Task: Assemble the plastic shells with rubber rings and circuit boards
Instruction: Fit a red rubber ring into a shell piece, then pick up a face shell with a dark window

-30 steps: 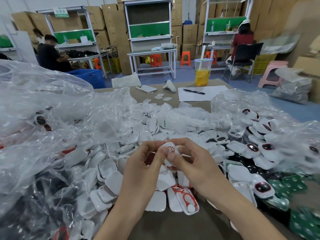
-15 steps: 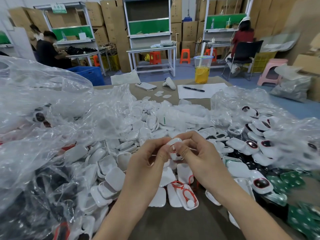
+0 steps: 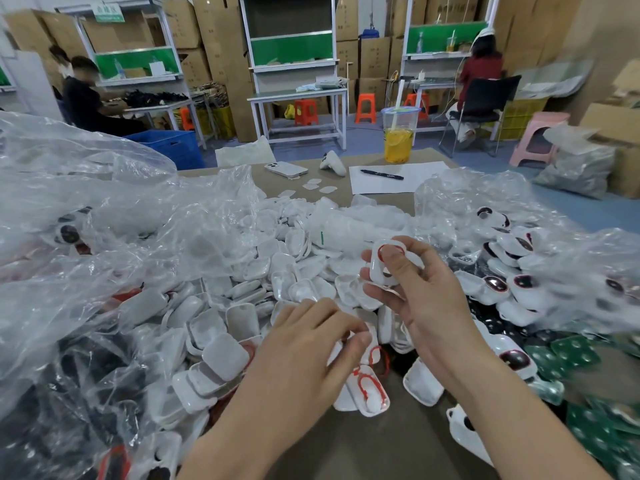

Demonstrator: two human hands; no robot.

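Head camera: my right hand (image 3: 426, 296) grips a white shell (image 3: 373, 270) with its red ring (image 3: 381, 250) above the pile (image 3: 242, 320); my left hand (image 3: 311, 341) curls low over the table (image 3: 346, 452), and I cannot tell its grasp.

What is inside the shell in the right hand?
A red rubber ring shows inside the shell; the thumb of the right hand covers the middle, hiding whatever lies there.

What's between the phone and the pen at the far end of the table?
Head view: a white handheld gadget lies between the phone and the pen. A few small white oval pieces lie just nearer.
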